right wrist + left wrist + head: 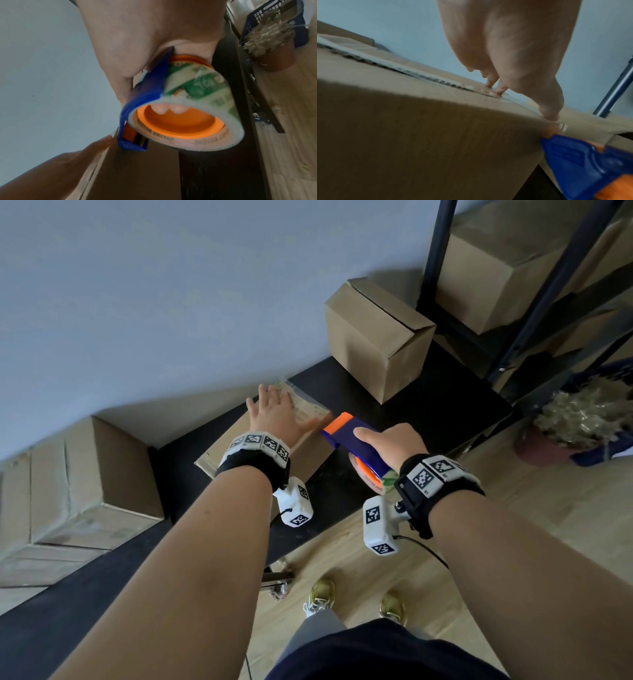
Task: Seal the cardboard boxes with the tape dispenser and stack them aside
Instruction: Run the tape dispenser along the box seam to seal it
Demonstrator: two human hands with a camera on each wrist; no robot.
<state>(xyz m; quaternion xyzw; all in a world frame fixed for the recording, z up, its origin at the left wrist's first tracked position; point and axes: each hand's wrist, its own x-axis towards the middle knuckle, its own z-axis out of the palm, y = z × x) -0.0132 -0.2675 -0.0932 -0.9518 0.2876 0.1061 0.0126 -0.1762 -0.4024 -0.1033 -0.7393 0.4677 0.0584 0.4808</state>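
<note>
Flanking the taped box (308, 450): two cardboard boxes (376, 344), shelf frame (534, 302).

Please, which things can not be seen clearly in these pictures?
- Box top seam: in the head view the left hand covers it.
- Tape dispenser blade: blurred in the right wrist view.
- Roll print: too blurred to read.
- Right hand fingers: hidden under the dispenser in the head view.

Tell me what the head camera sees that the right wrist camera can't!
Only the head view shows the second cardboard box standing further along the black table, plus the shoes on the floor. Only the right wrist view shows fingertips curled inside the orange core of the tape roll. Both show the tape dispenser, the right hand gripping it, and the left hand flat on the box.
</note>
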